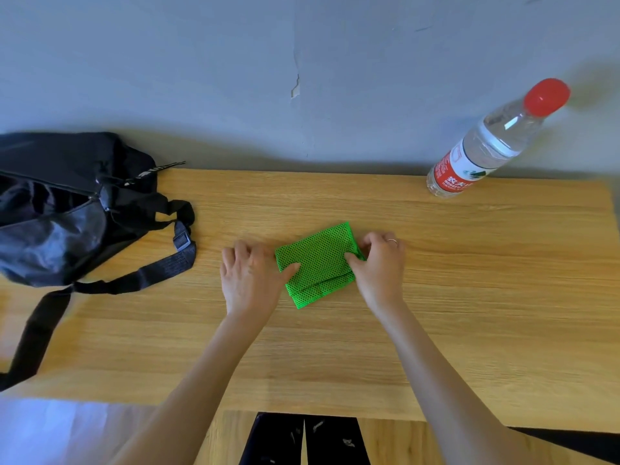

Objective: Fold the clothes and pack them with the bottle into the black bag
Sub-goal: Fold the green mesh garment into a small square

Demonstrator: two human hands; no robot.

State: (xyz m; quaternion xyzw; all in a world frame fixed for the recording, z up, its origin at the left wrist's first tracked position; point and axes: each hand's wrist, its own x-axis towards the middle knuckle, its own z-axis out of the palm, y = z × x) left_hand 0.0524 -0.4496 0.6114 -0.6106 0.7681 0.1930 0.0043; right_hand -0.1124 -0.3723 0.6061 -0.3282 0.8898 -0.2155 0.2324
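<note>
A green mesh cloth (318,263) lies folded into a small rectangle in the middle of the wooden table (469,280). My left hand (250,276) is at its left edge, thumb on top of the fabric and fingers curled at the side. My right hand (379,263) pinches the cloth's right edge, thumb on top. The black bag (60,209) sits at the table's far left, its top unzipped and its straps trailing over the front-left. A clear water bottle (489,142) with a red cap and red label stands at the far right corner.
A grey wall (302,62) with a crack runs right behind the table's far edge. The bag's long strap (40,330) hangs toward the front left corner. The table's near edge is just in front of my legs.
</note>
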